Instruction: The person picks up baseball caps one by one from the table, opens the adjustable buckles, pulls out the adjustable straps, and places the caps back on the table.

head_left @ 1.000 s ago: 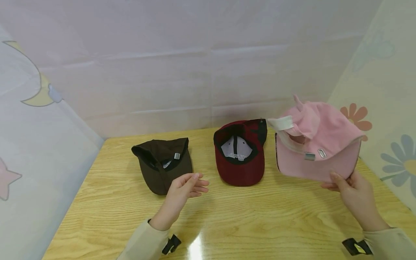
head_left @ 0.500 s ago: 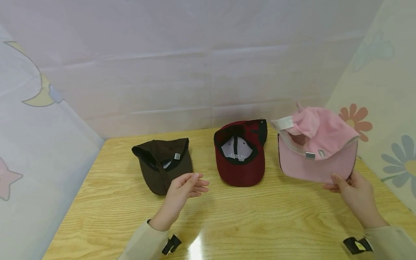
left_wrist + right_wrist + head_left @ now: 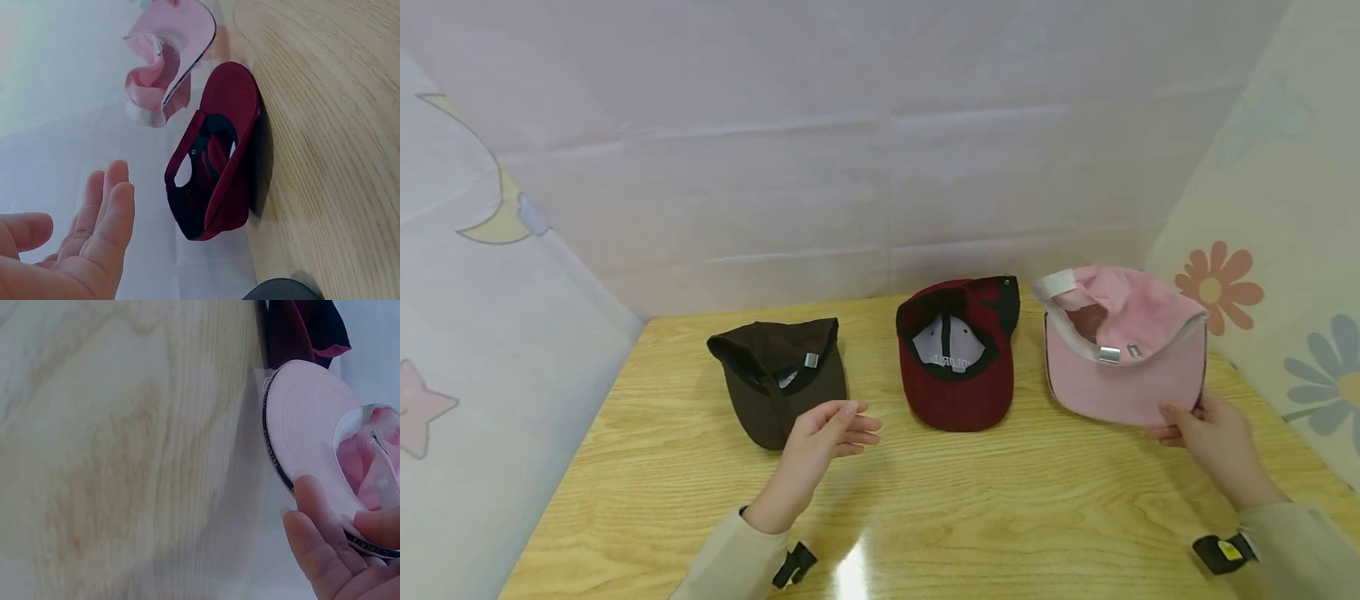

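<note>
A pink cap [image 3: 1120, 392] is at the right of the head view, its underside and open back toward me. My right hand [image 3: 1213, 442] pinches the edge of its brim between thumb and fingers; the right wrist view shows the pink brim [image 3: 312, 419] tilted above the table. My left hand [image 3: 827, 433] hovers near the brim of a dark brown cap [image 3: 782, 367], fingers relaxed and holding nothing. Between the two lies a dark red cap [image 3: 958, 400], underside up. The left wrist view shows my left hand [image 3: 81, 244] apart from the red cap [image 3: 231, 106].
A light wood table [image 3: 985, 517] bears the caps. Behind it hangs a pale sheet [image 3: 880, 167]. Printed side sheets stand at both edges, with a flower [image 3: 1213, 287] on the right one and a moon [image 3: 505, 217] on the left.
My right hand has lowered the pink cap toward the table and shifted it slightly left, its crown tipping back. The left hand and the other two caps have hardly moved.
</note>
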{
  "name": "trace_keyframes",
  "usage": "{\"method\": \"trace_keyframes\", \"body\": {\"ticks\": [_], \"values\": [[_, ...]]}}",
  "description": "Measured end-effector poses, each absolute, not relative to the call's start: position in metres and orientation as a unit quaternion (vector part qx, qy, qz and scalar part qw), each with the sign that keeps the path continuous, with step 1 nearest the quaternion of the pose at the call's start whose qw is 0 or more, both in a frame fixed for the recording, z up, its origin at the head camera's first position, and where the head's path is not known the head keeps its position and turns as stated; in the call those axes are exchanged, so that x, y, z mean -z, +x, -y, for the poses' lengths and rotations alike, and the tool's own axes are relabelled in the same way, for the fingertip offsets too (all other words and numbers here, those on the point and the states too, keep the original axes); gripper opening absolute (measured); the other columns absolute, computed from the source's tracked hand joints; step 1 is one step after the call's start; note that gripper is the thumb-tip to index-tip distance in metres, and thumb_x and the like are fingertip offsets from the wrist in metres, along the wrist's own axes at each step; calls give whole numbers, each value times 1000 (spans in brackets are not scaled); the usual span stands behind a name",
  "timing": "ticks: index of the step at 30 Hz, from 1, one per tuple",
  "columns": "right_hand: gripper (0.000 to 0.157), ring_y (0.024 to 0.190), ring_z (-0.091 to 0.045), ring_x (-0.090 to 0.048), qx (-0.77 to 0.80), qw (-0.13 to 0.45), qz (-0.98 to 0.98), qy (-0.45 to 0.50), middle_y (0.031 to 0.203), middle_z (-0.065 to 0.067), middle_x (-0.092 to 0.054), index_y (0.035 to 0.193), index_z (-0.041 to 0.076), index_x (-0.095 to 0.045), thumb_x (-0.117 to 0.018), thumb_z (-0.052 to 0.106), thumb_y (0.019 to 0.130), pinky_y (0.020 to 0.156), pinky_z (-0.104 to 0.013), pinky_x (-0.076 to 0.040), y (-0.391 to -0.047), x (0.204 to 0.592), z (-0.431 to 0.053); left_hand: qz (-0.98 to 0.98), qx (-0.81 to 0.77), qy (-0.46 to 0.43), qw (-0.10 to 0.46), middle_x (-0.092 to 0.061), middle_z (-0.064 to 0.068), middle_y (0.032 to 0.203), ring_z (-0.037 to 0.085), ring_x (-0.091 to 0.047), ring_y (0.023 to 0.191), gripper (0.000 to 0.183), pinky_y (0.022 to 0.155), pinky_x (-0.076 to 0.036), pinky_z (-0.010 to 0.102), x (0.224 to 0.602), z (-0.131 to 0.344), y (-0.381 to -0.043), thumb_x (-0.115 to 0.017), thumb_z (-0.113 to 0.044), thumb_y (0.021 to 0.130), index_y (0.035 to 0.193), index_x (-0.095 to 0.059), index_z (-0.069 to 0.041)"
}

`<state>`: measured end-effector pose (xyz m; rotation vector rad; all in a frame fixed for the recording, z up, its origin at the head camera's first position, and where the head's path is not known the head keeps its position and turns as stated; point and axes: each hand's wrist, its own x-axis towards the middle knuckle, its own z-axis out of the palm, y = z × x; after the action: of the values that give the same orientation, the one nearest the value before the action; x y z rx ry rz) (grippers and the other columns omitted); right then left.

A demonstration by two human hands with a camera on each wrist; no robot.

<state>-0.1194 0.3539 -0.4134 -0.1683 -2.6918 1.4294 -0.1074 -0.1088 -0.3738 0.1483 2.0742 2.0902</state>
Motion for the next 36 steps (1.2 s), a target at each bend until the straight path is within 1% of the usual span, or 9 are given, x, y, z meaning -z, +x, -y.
{"method": "trace_keyframes", "body": {"ticks": [12,20,32,36], "values": [[37,64,-7,-66,-454,19,888,-67,74,-14,-69,117,-20,-41,-39,16,105,59,-24,-55,-129,418,-360,-703,-703,44,94,-70,20,105,29,-69,92,38,84,-54,37,375,109,-108,-51,-24,103,120,-59,9],[39,64,-9,-68,-473,15,879,-55,75,-14,-69,121,-22,-38,-39,14,105,60,-26,-56,-136,423,-362,-705,-702,39,93,-70,19,105,27,-70,92,38,84,-54,36,376,111,-108,-51,-25,103,120,-59,8],[37,62,-11,-67,-496,-10,866,-56,71,-12,-69,117,-22,-39,-37,13,105,60,-28,-56,-155,427,-367,-704,-703,47,93,-69,19,105,28,-69,93,40,85,-54,37,375,111,-107,-51,-27,102,121,-58,9],[37,63,-10,-66,-479,-12,876,-46,72,-13,-69,116,-22,-40,-37,13,105,60,-28,-56,-160,428,-369,-705,-702,41,94,-69,19,105,29,-69,93,39,85,-54,39,375,111,-108,-51,-26,102,120,-59,8]]}}
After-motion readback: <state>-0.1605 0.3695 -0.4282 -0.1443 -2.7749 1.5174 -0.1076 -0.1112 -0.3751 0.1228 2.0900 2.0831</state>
